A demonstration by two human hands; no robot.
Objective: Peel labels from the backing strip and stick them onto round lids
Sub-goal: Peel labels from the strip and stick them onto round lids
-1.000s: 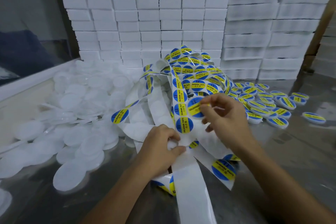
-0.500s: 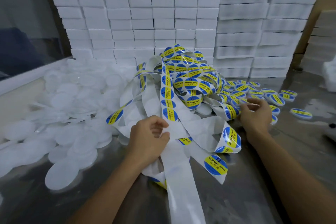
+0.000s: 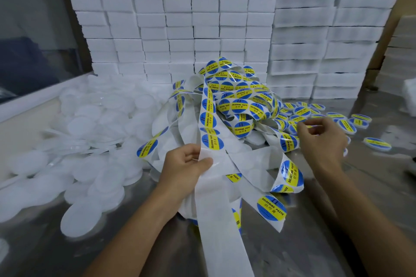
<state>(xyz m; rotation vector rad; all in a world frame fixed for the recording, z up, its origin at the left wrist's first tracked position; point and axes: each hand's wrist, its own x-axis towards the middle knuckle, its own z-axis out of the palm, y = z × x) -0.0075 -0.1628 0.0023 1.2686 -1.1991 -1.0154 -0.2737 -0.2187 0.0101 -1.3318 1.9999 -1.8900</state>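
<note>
The backing strip (image 3: 216, 189) lies in a tangled heap at the centre of the table (image 3: 315, 243), with blue-and-yellow labels (image 3: 242, 127) on its upper loops. The left hand (image 3: 182, 168) pinches a bare section of the strip between thumb and curled fingers (image 3: 191, 153). The right hand (image 3: 322, 139) is over the labelled lids (image 3: 358, 122), fingers curled; whether it holds anything cannot be told. Unlabelled white lids (image 3: 85, 141) are piled on the left.
</note>
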